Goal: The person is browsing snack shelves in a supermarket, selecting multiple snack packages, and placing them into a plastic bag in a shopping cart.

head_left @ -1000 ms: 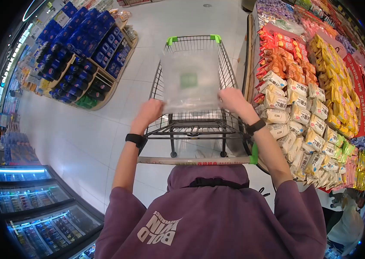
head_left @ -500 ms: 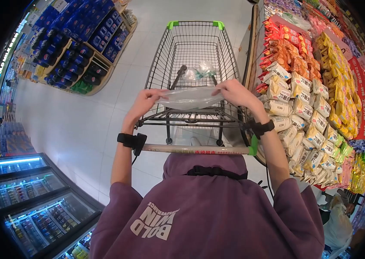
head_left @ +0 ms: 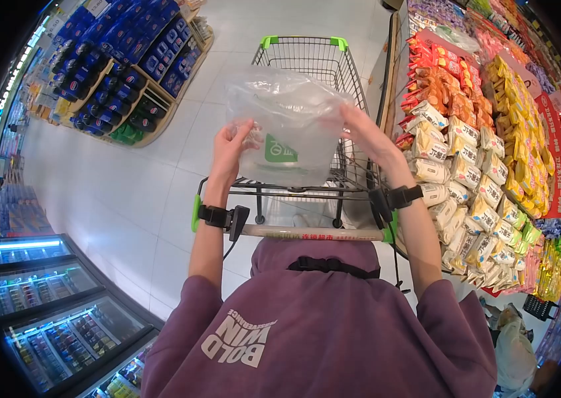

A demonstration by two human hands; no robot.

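Note:
A clear plastic bag [head_left: 294, 126] with a green printed mark hangs spread between my hands, above the shopping cart [head_left: 309, 45]. My left hand [head_left: 233, 142] pinches the bag's left side. At the bag's upper right side, my right hand [head_left: 363, 132] grips its edge, the fingertips partly behind the film. The cart's handle bar [head_left: 314, 233] lies below my wrists, close to my body. Most of the basket's inside is hidden behind the bag.
At right, a display holds heaped white snack packs [head_left: 466, 152] and yellow packs [head_left: 526, 139]. Dark bottles [head_left: 118, 93] fill a stand at upper left. Glass-topped freezers [head_left: 61, 325] stand at lower left. A black basket [head_left: 541, 307] is at lower right.
The bag has gone from a flattened, narrow strip to a spread, opened-out shape, showing its green mark. My left hand has moved slightly right and up, and the cart's contents have become covered.

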